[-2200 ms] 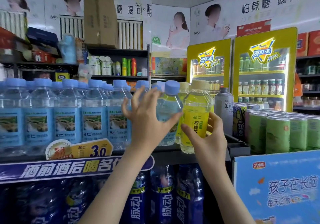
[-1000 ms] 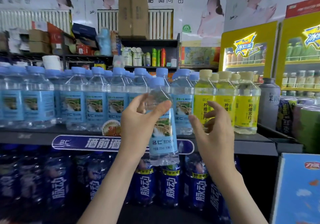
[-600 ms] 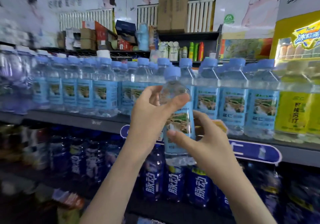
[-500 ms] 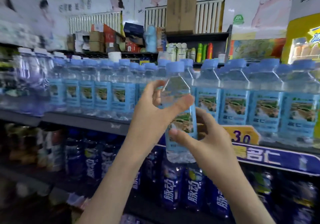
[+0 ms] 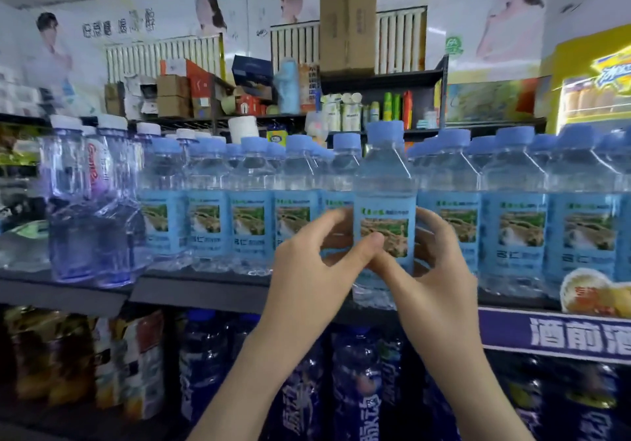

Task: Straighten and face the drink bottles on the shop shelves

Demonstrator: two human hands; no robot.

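Gripping one water bottle (image 5: pixel 384 184) with both hands, we hold it upright at the front edge of the upper shelf (image 5: pixel 205 290), its label turned to us. Our left hand (image 5: pixel 307 263) is clamped on it from the left side - the thumb lies across the picture on the label, and the other fingers curl behind. Our right hand (image 5: pixel 440 269) is clamped on it from the right, with the thumb low on the front.

The bottle's base hangs a little lower than the bases of its neighbours, over the shelf's front edge; whether it touches the shelf we cannot tell. Behind it stands the row of blue-capped bottles (image 5: pixel 249 208), close together along the shelf, labels mostly facing forward. Toward the left end of this shelf stand clear purple bottles (image 5: pixel 85 208) with white caps. On the lower shelf, below our wrists, are dark blue bottles (image 5: pixel 355 389). At the right, a blue banner (image 5: pixel 560 334) runs along the shelf edge - a round sticker (image 5: pixel 594 292) sits just above it.
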